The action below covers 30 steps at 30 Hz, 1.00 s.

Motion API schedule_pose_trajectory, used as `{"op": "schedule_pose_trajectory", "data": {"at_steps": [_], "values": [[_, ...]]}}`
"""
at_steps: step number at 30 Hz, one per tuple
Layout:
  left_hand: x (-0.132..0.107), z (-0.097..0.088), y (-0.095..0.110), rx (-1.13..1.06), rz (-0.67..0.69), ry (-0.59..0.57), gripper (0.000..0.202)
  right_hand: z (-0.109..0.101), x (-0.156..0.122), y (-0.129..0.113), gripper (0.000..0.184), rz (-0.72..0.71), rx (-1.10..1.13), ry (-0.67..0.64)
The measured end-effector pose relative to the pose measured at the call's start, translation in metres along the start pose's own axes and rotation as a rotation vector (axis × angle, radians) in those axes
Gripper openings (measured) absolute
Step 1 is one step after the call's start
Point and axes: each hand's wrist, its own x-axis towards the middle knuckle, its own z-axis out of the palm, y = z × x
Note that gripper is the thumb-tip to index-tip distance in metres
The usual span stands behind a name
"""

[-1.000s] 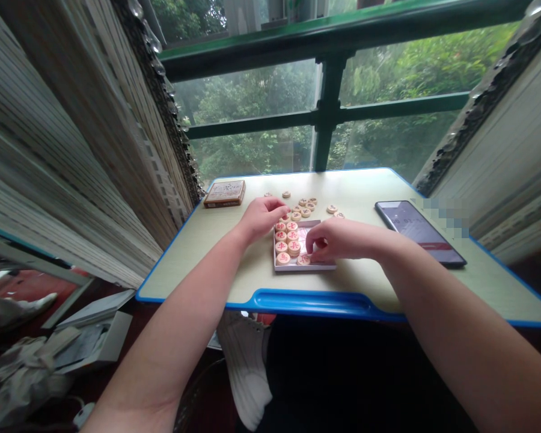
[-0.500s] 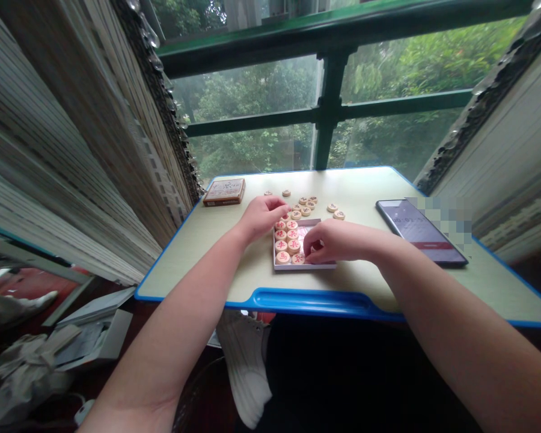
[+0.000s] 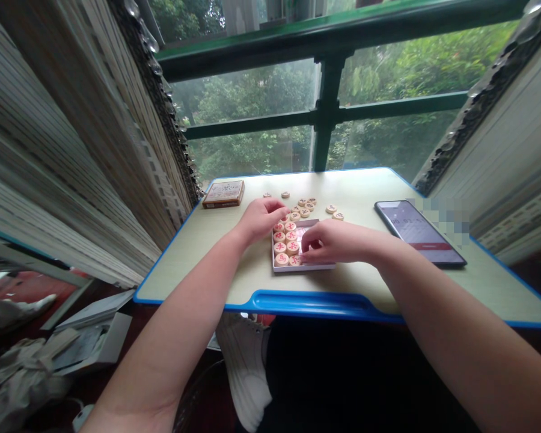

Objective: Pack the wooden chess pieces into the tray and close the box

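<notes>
A shallow white box (image 3: pixel 303 270) holds two columns of round wooden xiangqi pieces (image 3: pixel 280 248) with red characters. My right hand (image 3: pixel 327 240) reaches over the right part of the box, its fingers curled. Its fingertips are on the xiangqi piece (image 3: pixel 294 260) at the near end of the second column. Over the far left corner of the box is my left hand (image 3: pixel 262 218), thumb and fingers slightly apart, close to the farthest red pieces. Those pieces are partly hidden by it, and the right hand covers much of the box's right side.
Several loose xiangqi pieces (image 3: pixel 305 213) lie beyond the box, with two more (image 3: pixel 331 209) to the right. A brown patterned box (image 3: pixel 223 194) sits at the far left of the table (image 3: pixel 198 258). A phone or tablet (image 3: pixel 417 231) lies at the right. A blue tray groove (image 3: pixel 311 300) runs along the near edge.
The near piece under my right fingertips has slid slightly left against its neighbour. My right hand has shifted a little left with it; the left hand stays nearly in place.
</notes>
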Motion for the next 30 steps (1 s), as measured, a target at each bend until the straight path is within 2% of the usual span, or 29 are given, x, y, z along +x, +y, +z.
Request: {"op": "schedule_pose_trajectory", "data": {"at_steps": [10, 19, 25, 30], "values": [[0.0, 0.0006, -0.0006, 0.03, 0.012, -0.017, 0.023, 0.0028, 0.0017, -0.0064, 0.028, -0.037, -0.093, 0.093], [-0.0008, 0.0014, 0.0028, -0.015, -0.01, -0.023, 0.022, 0.0088, 0.003, -0.0103, 0.026, 0.007, -0.176, 0.098], [-0.001, 0.0014, 0.0067, -0.066, 0.02, 0.032, 0.02, 0.0098, 0.0027, -0.009, 0.027, -0.009, -0.161, 0.087], [-0.0004, 0.0016, 0.0039, -0.071, 0.026, 0.026, 0.019, 0.0055, -0.0007, -0.0053, 0.022, -0.106, -0.063, 0.079]]}}
